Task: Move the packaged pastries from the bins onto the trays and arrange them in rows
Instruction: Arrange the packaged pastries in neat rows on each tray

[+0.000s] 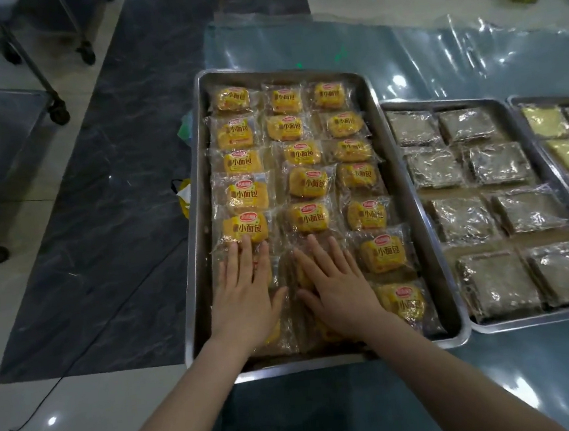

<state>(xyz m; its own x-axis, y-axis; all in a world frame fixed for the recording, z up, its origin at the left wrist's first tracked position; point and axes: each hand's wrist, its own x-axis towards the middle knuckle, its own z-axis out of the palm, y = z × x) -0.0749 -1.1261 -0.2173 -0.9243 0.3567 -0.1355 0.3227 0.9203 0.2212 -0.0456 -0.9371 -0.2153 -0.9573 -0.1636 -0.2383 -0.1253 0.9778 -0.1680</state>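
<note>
Two flat hands on the near end of the pastry tray.
From the head camera I see my left hand (245,297) and right hand (337,289) side by side, fingers straight and spread. The palms press down on wrapped yellow pastries (309,183) at the near end of the steel tray (196,223), where the packs lie in three columns running away from me. Just beside it on the right, a second tray (414,103) holds dark packs (498,164) in two columns. A third tray (520,100) at the frame edge holds pale packs (543,122).

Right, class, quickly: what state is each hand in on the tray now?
Left hand: open, pressing flat on packaged pastries.
Right hand: open, pressing flat on packaged pastries.
</note>
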